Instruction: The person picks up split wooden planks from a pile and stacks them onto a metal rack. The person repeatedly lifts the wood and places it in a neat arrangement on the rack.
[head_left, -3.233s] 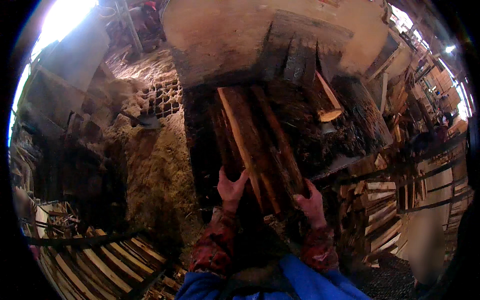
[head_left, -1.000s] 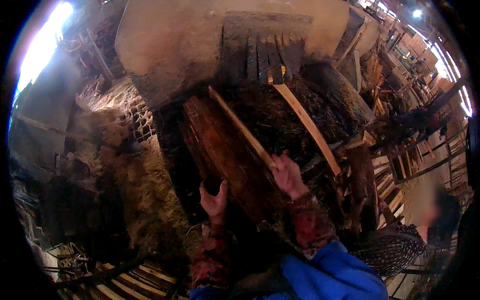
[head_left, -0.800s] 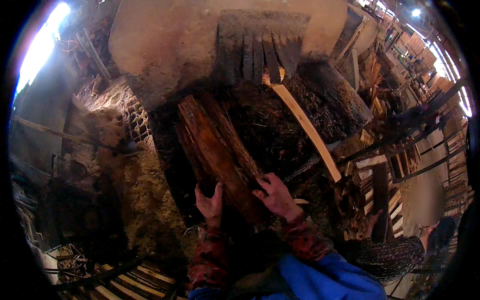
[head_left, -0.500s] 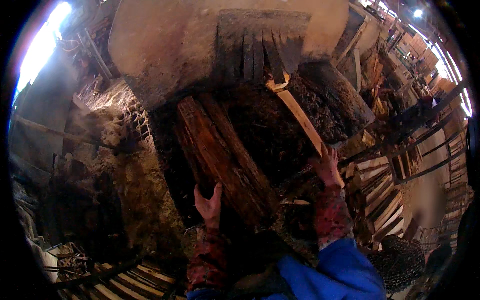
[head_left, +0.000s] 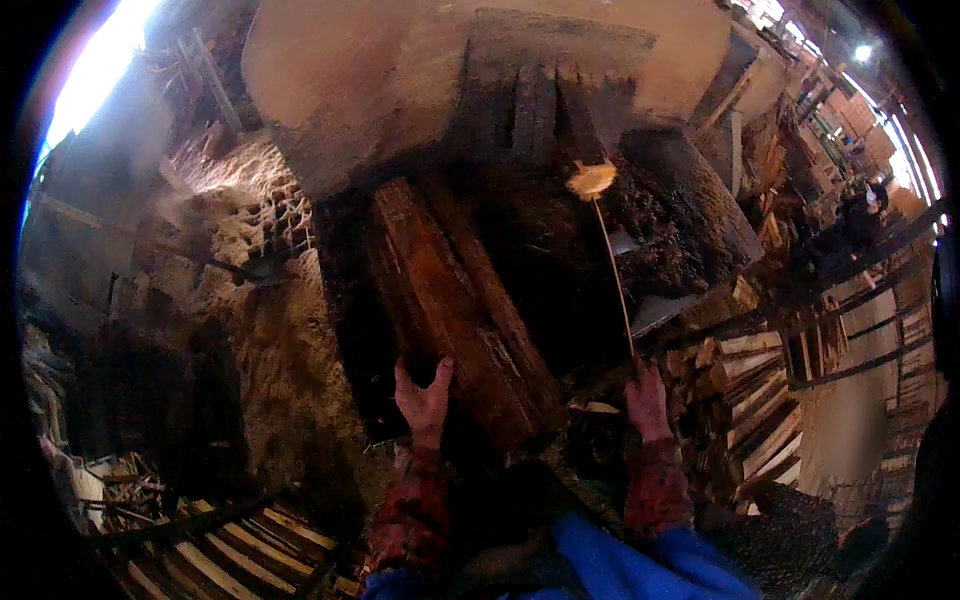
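Observation:
My left hand (head_left: 423,398) is open, its thumb and fingers apart, beside the near left side of a rough reddish-brown timber (head_left: 450,300). The thumb looks close to the timber; I cannot tell whether it touches. My right hand (head_left: 648,400) pinches the near end of a thin wooden strip (head_left: 615,273), seen edge-on. The strip runs away from me to a bright, pale piece of wood (head_left: 592,180) in front of dark hanging flaps (head_left: 535,112). Whether strip and pale piece are joined is unclear.
A large tan machine cover (head_left: 350,85) stands ahead, with a dark, debris-covered slab (head_left: 690,200) on its right. Sawdust (head_left: 245,190) heaps up at the left. Slats (head_left: 235,555) lie at lower left, and stacked wood pieces (head_left: 765,400) at right.
My right hand has drawn back toward me and turned the strip from its broad face to its edge. The left hand stays open beside the timber. The whole view has shifted slightly.

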